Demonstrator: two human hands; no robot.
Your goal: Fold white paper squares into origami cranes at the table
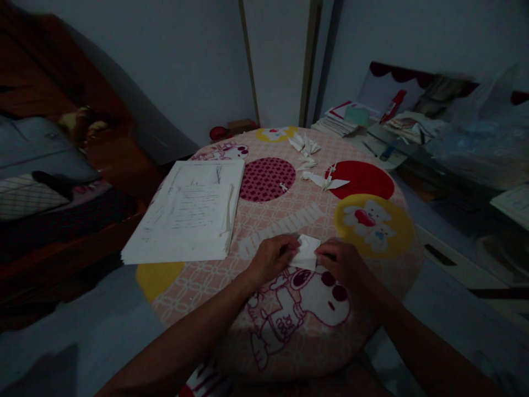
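A small folded piece of white paper [306, 252] is held just over the near part of the round table, between my two hands. My left hand [276, 255] pinches its left edge, fingers curled. On the opposite edge, the fingers of my right hand [338, 258] are closed on the paper too. Farther back on the cloth lie folded paper cranes: one with spread wings [326, 181] and another crumpled-looking one [305, 144] near the far edge. Left of my hands rests a thick stack of printed sheets [185, 215], with a narrow folded strip [228, 212] along its right side.
A patterned pink cloth [198, 298] with cartoon figures covers the round table. To the right, a glass-topped stand [388, 146] carries papers, a red tube [393, 106] and a plastic bag [483, 132]. A wooden bed or sofa [111, 149] stands at left.
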